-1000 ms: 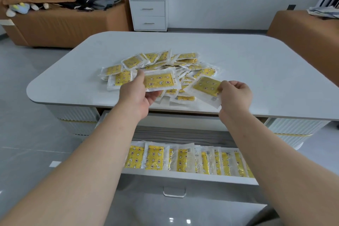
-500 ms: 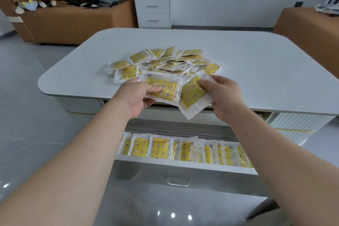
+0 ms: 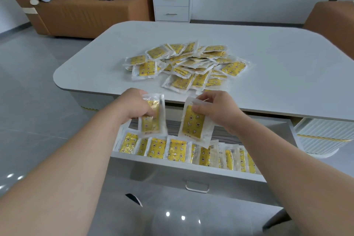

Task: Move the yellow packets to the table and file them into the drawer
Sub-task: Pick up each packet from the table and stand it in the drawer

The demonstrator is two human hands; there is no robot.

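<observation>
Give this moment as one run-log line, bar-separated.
left hand: grips left packet above drawer | right hand: pinches right packet above drawer | drawer: open, row filed | table: pile unfiled

left hand (image 3: pixel 134 108): one yellow packet (image 3: pixel 152 115) held upright | right hand (image 3: pixel 216 110): another packet (image 3: pixel 193 122) held | both above open drawer (image 3: pixel 172 166)

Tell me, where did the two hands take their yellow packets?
The left hand carried the left packet and the right hand the right packet from the pile on the table down over the open drawer, turning them upright. Neither let go. Pile and filed row stayed put.
</observation>
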